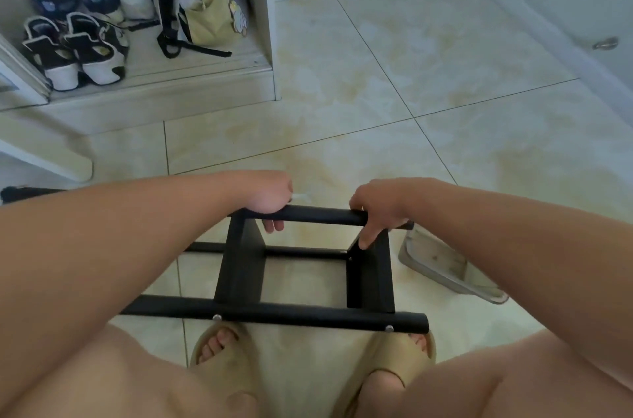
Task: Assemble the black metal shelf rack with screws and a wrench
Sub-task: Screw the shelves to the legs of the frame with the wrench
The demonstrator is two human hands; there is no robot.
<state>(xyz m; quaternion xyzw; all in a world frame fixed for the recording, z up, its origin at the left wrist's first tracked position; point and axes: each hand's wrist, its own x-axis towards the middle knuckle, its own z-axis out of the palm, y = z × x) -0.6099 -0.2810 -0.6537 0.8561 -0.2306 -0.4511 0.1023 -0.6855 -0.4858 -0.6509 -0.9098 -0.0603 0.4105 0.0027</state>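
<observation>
The black metal shelf rack (301,311) stands on the tiled floor in front of my feet, with black tubes joined by two flat black side plates. Two silver screw heads (216,317) show on the near tube. My left hand (265,193) grips the far tube (322,215) at its left end, fingers curled round it; a small pale object sticks out by the thumb. My right hand (382,208) grips the same tube at the right end, with fingers reaching down onto the right plate (371,272). No wrench is visible.
A clear plastic container (442,265) lies on the floor to the right of the rack. A white shoe cabinet (164,88) with several shoes and a yellow bag (209,3) stands at the back left. My sandalled feet (222,359) are just below the rack.
</observation>
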